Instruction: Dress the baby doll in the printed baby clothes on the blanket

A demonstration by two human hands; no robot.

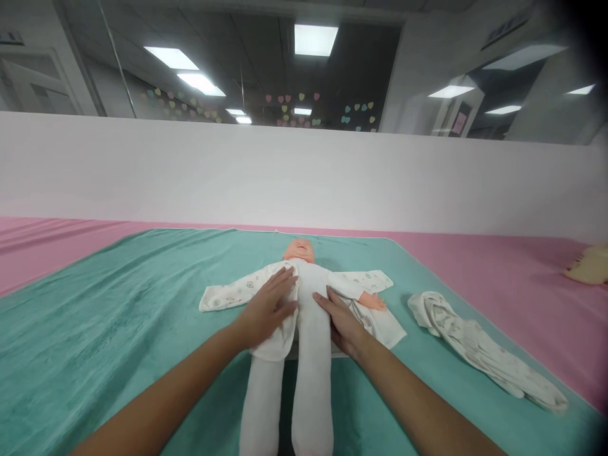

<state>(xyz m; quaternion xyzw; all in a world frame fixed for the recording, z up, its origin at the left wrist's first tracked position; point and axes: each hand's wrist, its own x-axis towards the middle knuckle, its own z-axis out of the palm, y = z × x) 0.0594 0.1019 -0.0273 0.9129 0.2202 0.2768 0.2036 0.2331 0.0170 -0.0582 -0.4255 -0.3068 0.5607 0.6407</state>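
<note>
Teal blanket [142, 297] on pink sheet [498, 278], under doll [314, 332], open white top [274, 343] and crumpled patterned garment [481, 345].

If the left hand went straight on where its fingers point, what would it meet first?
Probably the doll's white-clothed upper chest, just ahead of the left hand; its height above the chest is hard to judge.

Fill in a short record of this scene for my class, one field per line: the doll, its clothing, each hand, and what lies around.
Doll: on its back, white-clad, head farthest away
Printed top: one panel over the doll's body, the other spread beside it
Left hand: resting on the covering panel
Right hand: at the doll's side, thumb on its white torso; grip unclear
Other garment: bunched lengthwise, to the right
Surface: green blanket over pink cover
</note>
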